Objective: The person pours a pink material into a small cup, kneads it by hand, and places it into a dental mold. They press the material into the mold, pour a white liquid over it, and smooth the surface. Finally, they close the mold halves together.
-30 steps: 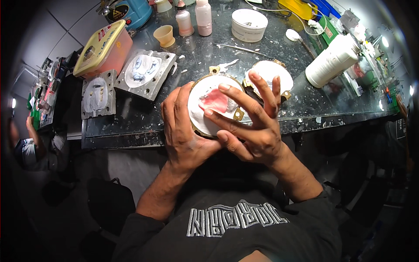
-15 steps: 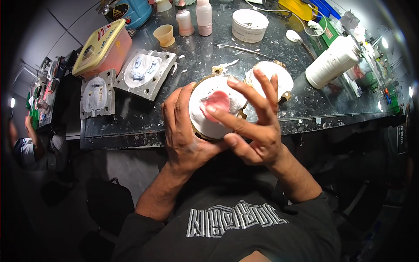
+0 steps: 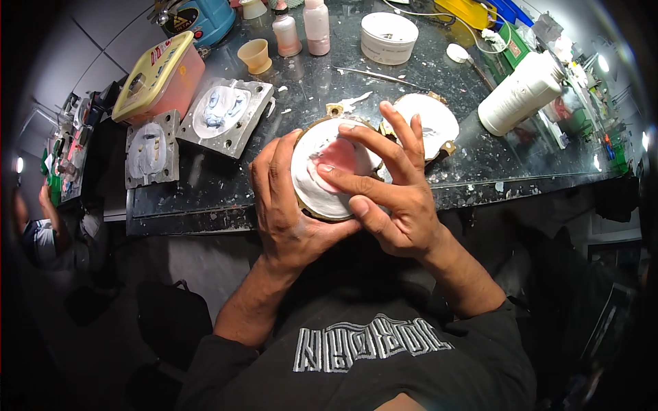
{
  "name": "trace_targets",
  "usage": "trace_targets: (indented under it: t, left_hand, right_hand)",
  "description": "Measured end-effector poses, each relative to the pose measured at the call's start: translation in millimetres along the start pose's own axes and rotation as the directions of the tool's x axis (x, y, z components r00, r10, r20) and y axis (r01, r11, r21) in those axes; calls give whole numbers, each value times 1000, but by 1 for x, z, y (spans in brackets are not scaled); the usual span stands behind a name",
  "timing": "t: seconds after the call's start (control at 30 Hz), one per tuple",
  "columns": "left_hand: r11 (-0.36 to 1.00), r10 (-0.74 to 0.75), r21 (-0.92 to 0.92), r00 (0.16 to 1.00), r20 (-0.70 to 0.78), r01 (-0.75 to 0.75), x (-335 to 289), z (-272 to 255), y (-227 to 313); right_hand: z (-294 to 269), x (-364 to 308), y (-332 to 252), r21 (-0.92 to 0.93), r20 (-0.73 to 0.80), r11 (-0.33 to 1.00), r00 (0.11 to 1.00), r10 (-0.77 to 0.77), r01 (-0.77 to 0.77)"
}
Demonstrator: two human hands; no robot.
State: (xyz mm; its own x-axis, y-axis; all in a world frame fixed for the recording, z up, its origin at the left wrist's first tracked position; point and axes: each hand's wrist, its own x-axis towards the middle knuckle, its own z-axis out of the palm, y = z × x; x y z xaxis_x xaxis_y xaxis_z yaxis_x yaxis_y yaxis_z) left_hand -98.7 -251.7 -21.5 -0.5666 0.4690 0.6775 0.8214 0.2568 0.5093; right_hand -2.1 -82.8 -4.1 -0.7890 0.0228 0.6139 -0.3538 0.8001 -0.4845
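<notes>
My left hand (image 3: 282, 222) is wrapped round the left and near sides of a round brass denture flask half (image 3: 317, 198) filled with white plaster. A smooth pink mass (image 3: 348, 155) lies in the middle of the plaster; the frames do not show whether it is wax or resin. With its fingers spread, my right hand (image 3: 406, 202) rests over the flask, and its index fingertip touches the pink mass. The thumb is at the near rim. Just to the right, on the bench, sits the other plaster-filled flask half (image 3: 439, 127), partly covered by my right fingers.
Two grey metal flask halves (image 3: 221, 113) stand at left beside a yellow-lidded tub (image 3: 175, 79). Behind are a small beige cup (image 3: 255, 58), pinkish bottles (image 3: 317, 31), a white tub (image 3: 389, 41) and a thin metal tool (image 3: 384, 77). A white bottle (image 3: 517, 96) leans at right.
My right index fingertip has shifted slightly left on the pink mass. The flask half is tilted a little differently, still in my left hand.
</notes>
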Motion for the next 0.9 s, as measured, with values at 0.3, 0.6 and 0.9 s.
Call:
trace_targets:
  t: [0.3,0.6,0.9]
  left_hand:
    - [999,-41,31,997,62,40,3,-3,1]
    - [995,-94,55,984,154,86,8,-5,1]
    - [991,-124,67,976,178,114,8,-6,2]
  right_hand:
    - [-16,8,7,-390,2,905,983,-185,172]
    - [-31,29,18,-371,247,847,920,-305,380]
    - [-33,31,24,-435,320,799,901,-294,415]
